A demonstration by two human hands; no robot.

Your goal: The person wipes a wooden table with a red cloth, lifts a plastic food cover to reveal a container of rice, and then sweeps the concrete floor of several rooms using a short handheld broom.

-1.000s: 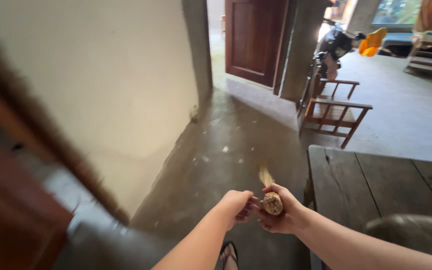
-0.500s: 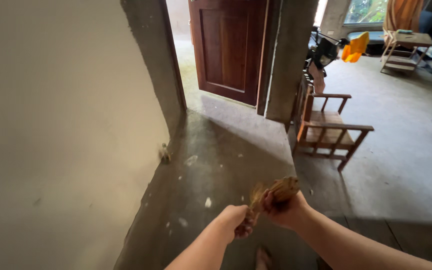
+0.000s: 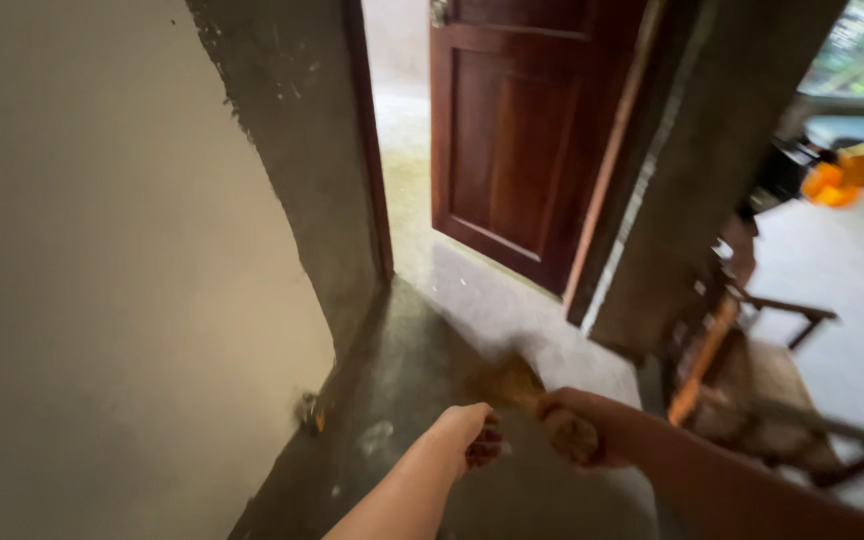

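My right hand (image 3: 580,425) grips the bound end of a short straw broom (image 3: 532,400), a tan bundle of fibres whose bristles fan out toward the floor; the broom is blurred by motion. My left hand (image 3: 470,433) is beside it, fingers curled in a fist just left of the bristles, and I cannot tell if it touches them. Both hands are held low over a dark concrete floor (image 3: 422,390) in a narrow passage.
A plain pale wall (image 3: 122,280) runs along the left. Ahead, an open brown wooden door (image 3: 522,140) leads to a lit floor. A grey pillar (image 3: 712,170) stands right of it, with a wooden chair (image 3: 762,390) beyond. Small debris lies by the wall base (image 3: 310,412).
The view has advanced toward the doorway, which looks larger. The wooden table has left the frame. My right hand has swung the broom lower and rightward.
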